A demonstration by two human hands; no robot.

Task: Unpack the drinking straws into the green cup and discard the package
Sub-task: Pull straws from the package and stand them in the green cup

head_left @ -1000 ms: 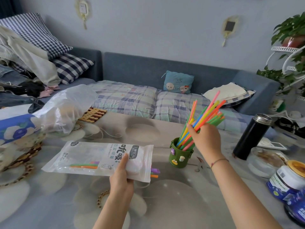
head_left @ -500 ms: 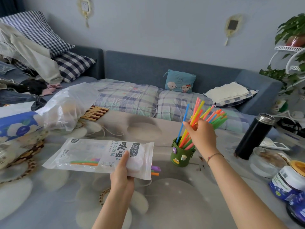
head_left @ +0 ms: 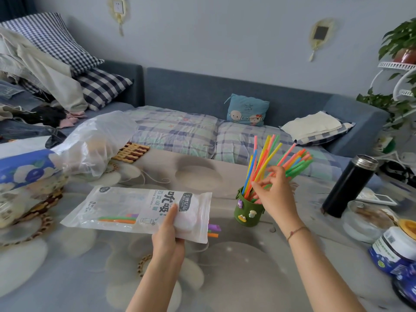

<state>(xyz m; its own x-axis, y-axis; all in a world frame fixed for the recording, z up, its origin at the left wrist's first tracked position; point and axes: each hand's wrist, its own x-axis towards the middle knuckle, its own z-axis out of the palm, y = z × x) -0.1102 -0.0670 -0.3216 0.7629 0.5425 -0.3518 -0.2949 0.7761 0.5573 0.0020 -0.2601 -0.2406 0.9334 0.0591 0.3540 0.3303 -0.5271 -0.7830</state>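
Right now, from the head camera, the left hand (head_left: pixel 167 233) pinches a white straw bag (head_left: pixel 144 208) near its open end, thumb on top, and holds it flat just above the table (head_left: pixel 225 278), near the middle. A few straws (head_left: pixel 117 219) are inside the bag, and some tips (head_left: pixel 213 230) stick out of the open end. The green cup (head_left: pixel 247 210) stands on the table just to the right of the bag, toward the far edge. It is full of bright straws (head_left: pixel 263 163) that fan out. The right hand (head_left: pixel 274 194) is at the cup, fingers loosely spread among the straws and touching them; I cannot tell if it grips any. A black bottle (head_left: pixel 349 185) stands near the right edge.
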